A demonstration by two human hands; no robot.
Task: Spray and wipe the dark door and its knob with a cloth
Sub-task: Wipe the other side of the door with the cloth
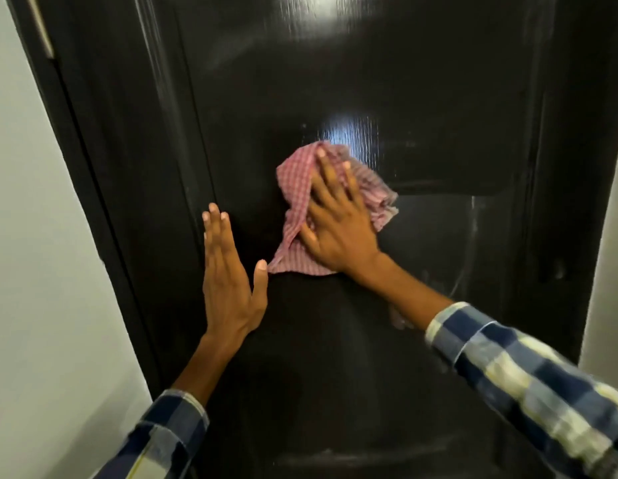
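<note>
Dark glossy door (335, 81) fills head view, edges cut off by frame. Right hand (338, 223) flat, fingers spread, presses pink checked cloth (297, 188) at door centre. Left hand (228, 271) flat on door, left of cloth. Knob not discernible; right side blurred.

Nothing to read here — no lettering, labels, brands or numbers show on any surface in view.
</note>
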